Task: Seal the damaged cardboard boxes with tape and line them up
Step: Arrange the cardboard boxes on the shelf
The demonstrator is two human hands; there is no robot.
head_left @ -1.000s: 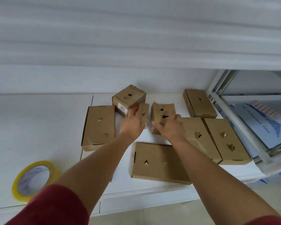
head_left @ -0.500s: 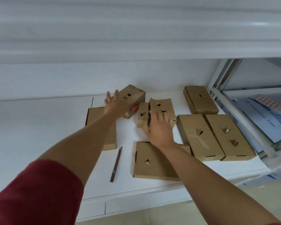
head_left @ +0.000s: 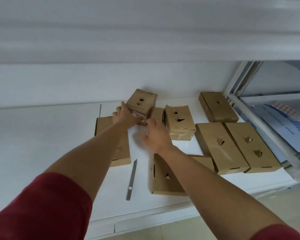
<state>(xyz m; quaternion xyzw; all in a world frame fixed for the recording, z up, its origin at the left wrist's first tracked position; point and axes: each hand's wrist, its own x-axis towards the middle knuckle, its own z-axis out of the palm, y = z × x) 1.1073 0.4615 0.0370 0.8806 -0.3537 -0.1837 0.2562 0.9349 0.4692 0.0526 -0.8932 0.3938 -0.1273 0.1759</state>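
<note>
Far left, a flat box (head_left: 113,141) lies under your left forearm, untouched. Your left hand (head_left: 124,116) has slid off the small narrow box and now grasps the cube box (head_left: 141,104) at its near left side, thumb along the bottom edge; the box sits tilted by the back wall. A box knife (head_left: 132,179) lies on the table (head_left: 42,144) (it was hidden a second ago; the tape roll has dropped out of view). Your right hand (head_left: 155,135) has left the torn box (head_left: 178,123) and reaches toward the cube, blurred, fingers relaxed, holding nothing. Further right, three flat boxes rest untaped. Judgement: the cube is your next pick; no sealing has begun.
</note>
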